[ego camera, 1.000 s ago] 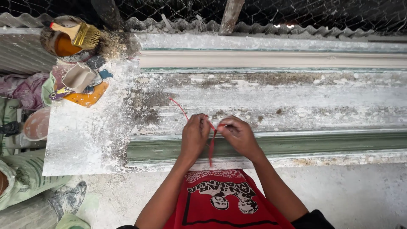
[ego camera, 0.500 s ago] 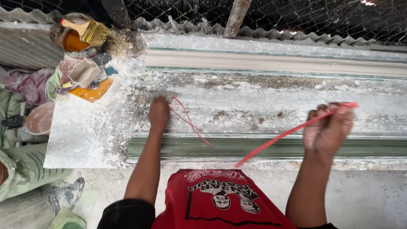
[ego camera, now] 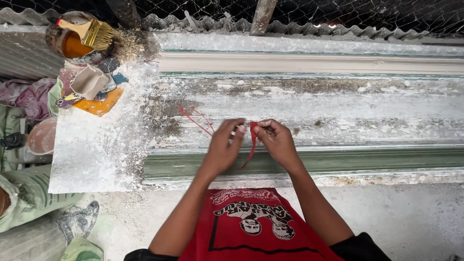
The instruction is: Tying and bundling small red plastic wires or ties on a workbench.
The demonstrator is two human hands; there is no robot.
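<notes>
Over the dusty desk (ego camera: 338, 111), your right hand (ego camera: 276, 140) pinches the red strip (ego camera: 252, 137), hanging lengthwise toward you; left hand (ego camera: 226, 145) apparently pinches it too.

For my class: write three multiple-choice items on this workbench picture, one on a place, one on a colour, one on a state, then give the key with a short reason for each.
1. Where does the brush lie?
A. Across the pot at far left
B. On the green moulding
C. On the floor

2. What colour is the strip between the hands?
A. Blue
B. Red
C. White

3. How do the left hand and right hand stand?
A. Wide apart
B. Close together, both at the strip
C. Resting at the person's sides

Key: A, the brush rests across the pot rim; B, the strip is plainly red; B, both sets of fingers meet at it.
</notes>
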